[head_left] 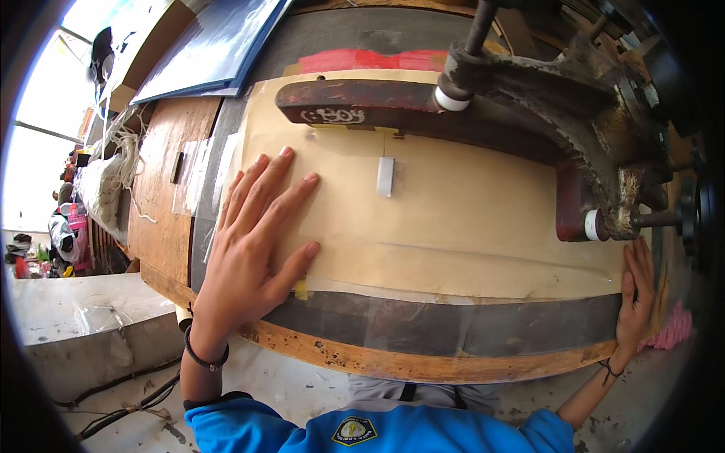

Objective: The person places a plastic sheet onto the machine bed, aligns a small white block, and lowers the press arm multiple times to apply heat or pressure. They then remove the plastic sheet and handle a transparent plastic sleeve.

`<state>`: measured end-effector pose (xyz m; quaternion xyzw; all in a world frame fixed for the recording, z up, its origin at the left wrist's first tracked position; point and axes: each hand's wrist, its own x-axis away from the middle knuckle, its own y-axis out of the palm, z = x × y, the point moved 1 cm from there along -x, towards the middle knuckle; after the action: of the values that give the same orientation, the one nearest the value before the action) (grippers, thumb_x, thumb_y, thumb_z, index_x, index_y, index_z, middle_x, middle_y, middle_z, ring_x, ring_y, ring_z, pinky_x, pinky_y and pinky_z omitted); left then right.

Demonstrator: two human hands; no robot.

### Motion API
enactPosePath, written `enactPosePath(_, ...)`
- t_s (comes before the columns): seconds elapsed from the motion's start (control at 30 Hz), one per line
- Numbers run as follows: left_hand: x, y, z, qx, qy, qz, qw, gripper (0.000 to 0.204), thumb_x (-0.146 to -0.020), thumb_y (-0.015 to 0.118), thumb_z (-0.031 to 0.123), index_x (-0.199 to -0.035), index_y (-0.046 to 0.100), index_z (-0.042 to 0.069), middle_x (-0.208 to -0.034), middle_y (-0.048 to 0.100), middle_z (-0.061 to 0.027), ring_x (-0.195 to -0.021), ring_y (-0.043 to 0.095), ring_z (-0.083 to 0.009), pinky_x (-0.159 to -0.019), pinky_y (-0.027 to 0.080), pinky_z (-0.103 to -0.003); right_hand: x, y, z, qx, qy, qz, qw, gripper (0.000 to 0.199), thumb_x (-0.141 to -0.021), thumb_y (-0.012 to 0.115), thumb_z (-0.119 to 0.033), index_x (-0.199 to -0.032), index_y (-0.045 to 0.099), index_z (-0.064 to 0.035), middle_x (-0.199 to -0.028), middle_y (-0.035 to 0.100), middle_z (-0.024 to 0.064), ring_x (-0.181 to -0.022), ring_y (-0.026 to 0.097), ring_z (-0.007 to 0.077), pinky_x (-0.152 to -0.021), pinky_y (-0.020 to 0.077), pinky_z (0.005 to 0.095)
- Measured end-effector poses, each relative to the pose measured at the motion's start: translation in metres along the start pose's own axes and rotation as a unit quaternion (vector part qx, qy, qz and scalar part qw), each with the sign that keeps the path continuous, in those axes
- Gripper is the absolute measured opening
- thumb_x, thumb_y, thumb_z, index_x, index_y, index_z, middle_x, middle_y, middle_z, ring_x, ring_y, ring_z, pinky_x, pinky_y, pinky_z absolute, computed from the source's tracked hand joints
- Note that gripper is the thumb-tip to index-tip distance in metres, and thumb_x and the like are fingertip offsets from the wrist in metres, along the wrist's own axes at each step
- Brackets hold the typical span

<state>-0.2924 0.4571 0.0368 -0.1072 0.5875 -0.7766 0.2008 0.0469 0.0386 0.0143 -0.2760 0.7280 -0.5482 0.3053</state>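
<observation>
The left hand point(257, 245) rested on the tan sheet point(468, 219), its fingers spread and grasping nothing. The sheet lay on the worktop point(393, 328) beneath the dark bar point(377, 102), long axis left to right. The small pale strip point(386, 177) lay right of those fingers, lengthwise away from the person, far nearer them than the right hand point(637, 294), whose grip, near the rim, I couldn't tell.

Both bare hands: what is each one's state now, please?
Left hand: open, spread on the thin, cream-coloured, paper-like sheet, holding nothing.
Right hand: seen edge-on, open, by the sheet's right end; contact unclear.
</observation>
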Motion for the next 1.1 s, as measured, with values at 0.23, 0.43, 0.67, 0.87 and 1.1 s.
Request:
enactPosePath(0.23, -0.009, 0.000, 0.024, -0.045, 0.079, 0.005, 0.996, 0.062, -0.091, 0.063, 0.029, -0.147, 0.049, 0.007, -0.158, 0.039, -0.0206, -0.148, 0.032, -0.0424, -0.122, 0.021, -0.055, 0.001, 0.004, -0.001, 0.018, -0.020, -0.003, 1.000, 0.040, -0.107, 0.048, -0.028, -0.139, 0.060, -0.0059, -0.152, 0.051, 0.0103, -0.148, 0.037, 0.0304, -0.122, 0.0254, 0.0449)
enactPosePath(0.43, -0.047, 0.009, 0.069, 0.017, 0.185, -0.029, 0.982, 0.067, -0.089, 0.070, 0.032, -0.145, 0.048, 0.001, -0.153, 0.043, -0.0241, -0.142, 0.040, -0.0437, -0.119, 0.031, -0.052, -0.005, -0.004, -0.015, -0.001, -0.027, 0.033, 0.999, 0.040, -0.104, 0.053, -0.029, -0.133, 0.064, -0.0043, -0.147, 0.056, 0.0121, -0.144, 0.043, 0.0325, -0.122, 0.0254, 0.0478)
enactPosePath(0.67, -0.054, 0.023, 0.070, 0.006, 0.190, -0.009, 0.982, 0.067, -0.087, 0.072, 0.034, -0.141, 0.051, -0.001, -0.150, 0.044, -0.0271, -0.140, 0.041, -0.0451, -0.118, 0.031, -0.053, -0.028, -0.013, -0.061, -0.081, -0.124, -0.034, 0.988, 0.047, -0.097, 0.062, -0.034, -0.129, 0.063, 0.0005, -0.141, 0.059, 0.0181, -0.141, 0.045, 0.0383, -0.117, 0.0328, 0.0506)
enactPosePath(0.87, -0.056, 0.023, 0.073, 0.002, 0.173, -0.013, 0.985, 0.071, -0.086, 0.070, 0.038, -0.145, 0.050, 0.004, -0.152, 0.041, -0.0272, -0.141, 0.038, -0.0475, -0.117, 0.031, -0.053, -0.054, -0.009, -0.072, -0.063, -0.228, -0.084, 0.968, 0.057, -0.095, 0.061, -0.041, -0.138, 0.059, -0.0032, -0.147, 0.053, 0.0170, -0.139, 0.045, 0.0394, -0.119, 0.0301, 0.0542)
enactPosePath(1.1, -0.055, 0.023, 0.074, 0.016, 0.168, -0.016, 0.986, 0.069, -0.084, 0.072, 0.035, -0.143, 0.053, 0.004, -0.150, 0.042, -0.0297, -0.137, 0.041, -0.0486, -0.116, 0.031, -0.053, -0.056, 0.003, -0.060, -0.064, -0.242, -0.078, 0.965, 0.059, -0.093, 0.062, -0.043, -0.140, 0.059, -0.0078, -0.150, 0.051, 0.0138, -0.143, 0.041, 0.0377, -0.121, 0.0239, 0.0563)
